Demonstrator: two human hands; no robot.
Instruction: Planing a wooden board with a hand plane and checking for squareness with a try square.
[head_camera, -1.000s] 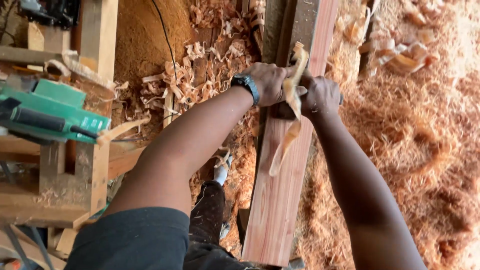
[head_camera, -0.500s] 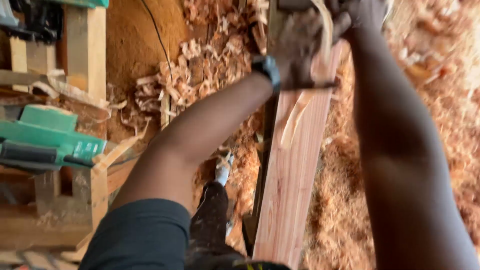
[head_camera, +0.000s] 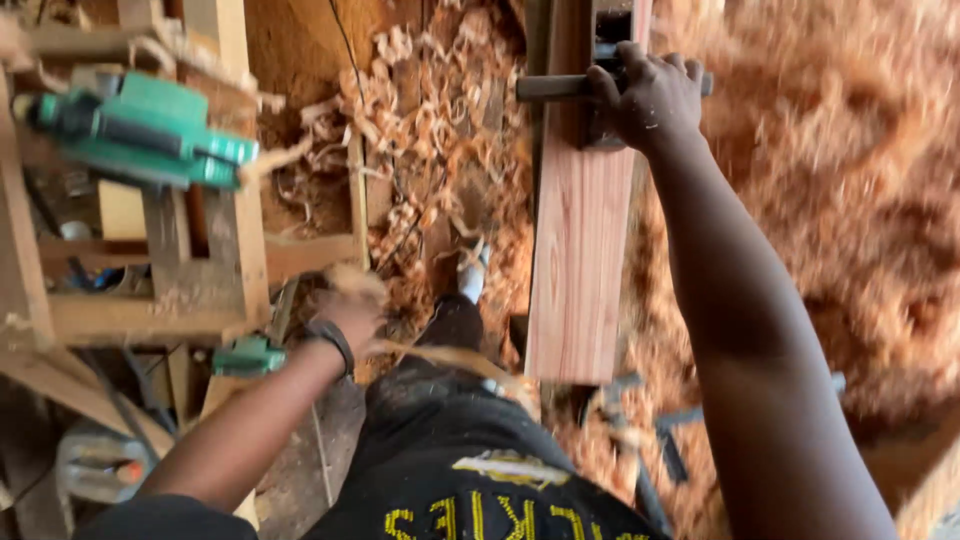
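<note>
Fingers of the right hand (head_camera: 652, 98) wrap the dark cross handle of a hand plane (head_camera: 608, 80), which sits on the far end of a long reddish plank (head_camera: 578, 250). Lower left, the left hand (head_camera: 350, 312), blurred, is closed around a long pale wood shaving (head_camera: 455, 360) trailing toward the plank's near end. Curled shavings (head_camera: 420, 110) litter the ground, and a green power tool (head_camera: 140, 130) rests on a wooden bench (head_camera: 240, 270) at the left

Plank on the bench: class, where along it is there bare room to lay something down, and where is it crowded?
The plank is bare from the hand plane, gripped by the right hand, down to its near end. Crowded: the shavings on its left, sawdust on its right. The left hand is off the plank.
</note>
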